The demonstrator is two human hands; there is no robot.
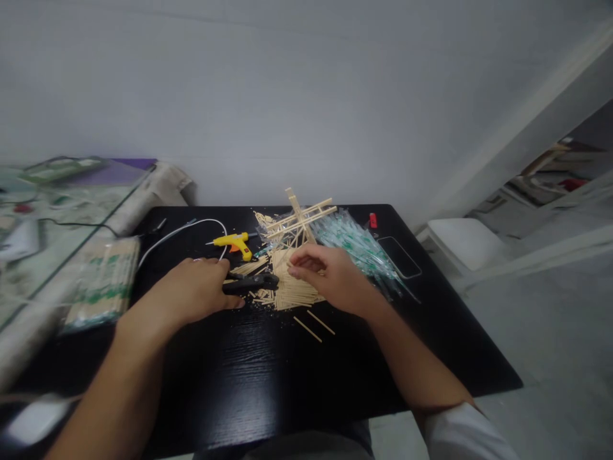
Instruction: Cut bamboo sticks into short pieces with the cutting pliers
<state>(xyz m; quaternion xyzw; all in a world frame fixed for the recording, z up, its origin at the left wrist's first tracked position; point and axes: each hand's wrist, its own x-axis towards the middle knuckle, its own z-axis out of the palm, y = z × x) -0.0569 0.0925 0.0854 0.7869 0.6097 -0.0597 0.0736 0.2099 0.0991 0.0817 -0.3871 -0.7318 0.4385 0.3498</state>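
Note:
My left hand (198, 287) is closed round the handles of a pair of black pliers (251, 282), their jaws pointing right toward a pile of thin wooden sticks (292, 291). Over the right side of that pile is my right hand (325, 271), thumb and fingertips pinched together; anything between them is too small to make out. Behind it rises a structure of crossed wooden sticks (299, 217). Two loose sticks (308, 328) lie in front of the pile. Short cut pieces (262, 296) are scattered by the pliers.
A yellow glue gun (233, 243) with a white cable lies behind my left hand. Clear-and-green wrappers (357, 246) spread at the right, near a red object (373, 220) and a phone-like outline (400, 257). A packet of sticks (103, 278) sits left on the black table (297, 383).

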